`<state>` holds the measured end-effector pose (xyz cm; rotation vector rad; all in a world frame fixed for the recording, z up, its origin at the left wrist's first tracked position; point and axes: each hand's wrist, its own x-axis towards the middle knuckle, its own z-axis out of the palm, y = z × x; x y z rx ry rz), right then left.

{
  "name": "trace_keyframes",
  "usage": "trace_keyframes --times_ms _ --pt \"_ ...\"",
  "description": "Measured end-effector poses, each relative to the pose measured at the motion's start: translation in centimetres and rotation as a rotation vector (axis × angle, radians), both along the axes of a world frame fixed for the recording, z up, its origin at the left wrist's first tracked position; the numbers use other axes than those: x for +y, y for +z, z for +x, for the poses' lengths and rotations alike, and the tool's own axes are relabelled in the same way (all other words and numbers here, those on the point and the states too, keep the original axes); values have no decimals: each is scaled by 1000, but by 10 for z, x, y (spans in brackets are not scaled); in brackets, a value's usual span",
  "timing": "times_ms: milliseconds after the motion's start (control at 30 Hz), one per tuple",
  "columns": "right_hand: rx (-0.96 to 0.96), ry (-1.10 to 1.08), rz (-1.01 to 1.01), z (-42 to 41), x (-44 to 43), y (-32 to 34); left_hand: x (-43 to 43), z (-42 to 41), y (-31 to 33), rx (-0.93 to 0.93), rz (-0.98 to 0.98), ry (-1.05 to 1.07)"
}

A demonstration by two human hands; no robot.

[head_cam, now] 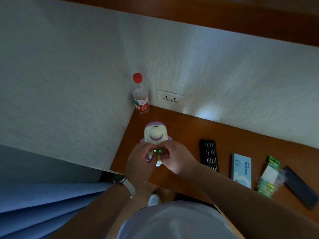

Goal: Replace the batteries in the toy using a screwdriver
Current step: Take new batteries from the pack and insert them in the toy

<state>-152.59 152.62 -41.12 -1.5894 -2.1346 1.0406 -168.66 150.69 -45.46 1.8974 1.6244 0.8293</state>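
Note:
A white and purple toy point(156, 133) lies on the wooden desk point(186, 133) near the wall corner. Its lower part is covered by my hands. Two green batteries point(157, 151) show end-on side by side between my fingers, just above the toy's lower part. My left hand point(138, 159) pinches them from the left, and my right hand point(176, 156) pinches them from the right. A black tray of screwdriver bits point(208, 154) lies to the right of my right hand. A pack of green batteries point(268, 176) lies further right. No screwdriver handle is in sight.
A water bottle with a red cap point(140, 94) stands in the wall corner behind the toy. A wall socket point(170, 97) sits beside it. A light blue box point(241, 169) and a black lid point(300, 186) lie on the desk's right side. Blue fabric point(43, 204) hangs below the desk's left edge.

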Motion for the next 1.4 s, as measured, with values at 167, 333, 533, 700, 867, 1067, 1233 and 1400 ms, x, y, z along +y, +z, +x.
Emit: trace_keyframes --times_ms 167,333,533,700,867,1067,1233,1400 --pt "-1 -6 21 1 -2 -2 -1 -4 3 -15 -2 -4" --pt "-36 -2 110 10 -10 -3 -7 -10 8 9 23 -43" --pt "-286 66 155 29 -25 12 -12 -21 18 211 156 -243" --pt "-409 39 180 50 -47 23 -14 -17 26 350 253 -398" --pt "-474 -54 180 63 -79 29 -22 1 37 399 337 -543" --pt "-533 -185 125 91 -122 29 -24 44 35 491 276 -652" --pt "-554 -285 84 121 -151 25 -30 77 28 506 222 -752" --pt "-580 -359 62 157 -171 23 -38 114 26 512 186 -784"
